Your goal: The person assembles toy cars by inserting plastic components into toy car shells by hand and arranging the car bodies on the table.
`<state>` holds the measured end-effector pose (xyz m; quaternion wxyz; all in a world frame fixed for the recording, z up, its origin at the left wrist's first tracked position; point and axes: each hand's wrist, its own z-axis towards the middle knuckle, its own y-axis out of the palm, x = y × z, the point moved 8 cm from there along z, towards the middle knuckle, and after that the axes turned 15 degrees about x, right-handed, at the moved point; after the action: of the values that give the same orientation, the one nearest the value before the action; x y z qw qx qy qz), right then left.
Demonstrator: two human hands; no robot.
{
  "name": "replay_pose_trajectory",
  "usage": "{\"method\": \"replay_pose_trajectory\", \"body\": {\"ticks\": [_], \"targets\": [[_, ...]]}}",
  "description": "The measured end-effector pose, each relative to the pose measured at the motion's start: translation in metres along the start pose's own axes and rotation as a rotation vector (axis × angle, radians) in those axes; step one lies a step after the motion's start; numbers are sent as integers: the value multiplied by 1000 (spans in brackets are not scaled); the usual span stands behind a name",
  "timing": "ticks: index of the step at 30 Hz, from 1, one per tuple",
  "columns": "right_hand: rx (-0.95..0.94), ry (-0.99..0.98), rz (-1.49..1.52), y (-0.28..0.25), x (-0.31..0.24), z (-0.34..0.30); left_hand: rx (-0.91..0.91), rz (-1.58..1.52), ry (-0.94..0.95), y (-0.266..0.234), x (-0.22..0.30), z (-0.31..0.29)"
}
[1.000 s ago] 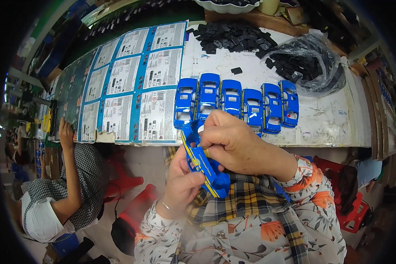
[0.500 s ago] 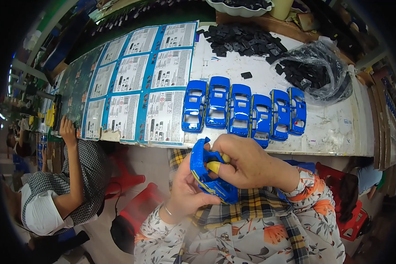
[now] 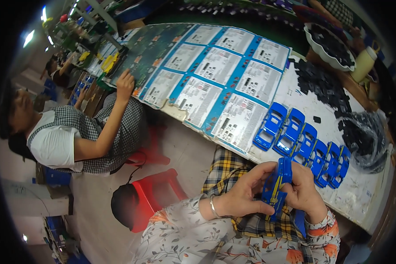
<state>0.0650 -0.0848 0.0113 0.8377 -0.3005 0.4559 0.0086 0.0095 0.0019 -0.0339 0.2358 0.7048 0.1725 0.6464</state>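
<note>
A blue toy car body [image 3: 278,187] with yellow side markings is held upright on edge between my hands, just off the table's front edge. My left hand [image 3: 246,189] grips it from the left, thumb along its lower part. Against its other side, my right hand [image 3: 304,189] is closed on it, with those fingertips mostly hidden behind the shell. Beyond them, several more blue car bodies [image 3: 272,125] stand side by side in a slanting row on the table.
Printed card sheets [image 3: 220,66] cover the table's left part. Black plastic pieces [image 3: 323,86] lie heaped at the back, near a clear bag [image 3: 372,152] of more and a white bowl [image 3: 316,43]. At left sits a co-worker [image 3: 92,143]; a red stool [image 3: 152,198] stands between us.
The view has swung left and tilted. The car body has turned more upright. My right fingers, earlier reaching into the shell's open side, now hold it from the right.
</note>
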Motion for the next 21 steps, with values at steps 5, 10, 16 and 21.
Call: {"method": "replay_pose_trajectory", "body": {"ticks": [5,10,16,21], "targets": [[-79,172,-91,7,23,1,18,7,-95,-12,0,10],[220,120,-333,-58,60,34,263,294,4,-69,52,48],[213,182,-503,-104,121,55,710,1366,436,-187,161,97],[222,297,-507,-108,145,53,907,1819,324,-270,193,110]]}}
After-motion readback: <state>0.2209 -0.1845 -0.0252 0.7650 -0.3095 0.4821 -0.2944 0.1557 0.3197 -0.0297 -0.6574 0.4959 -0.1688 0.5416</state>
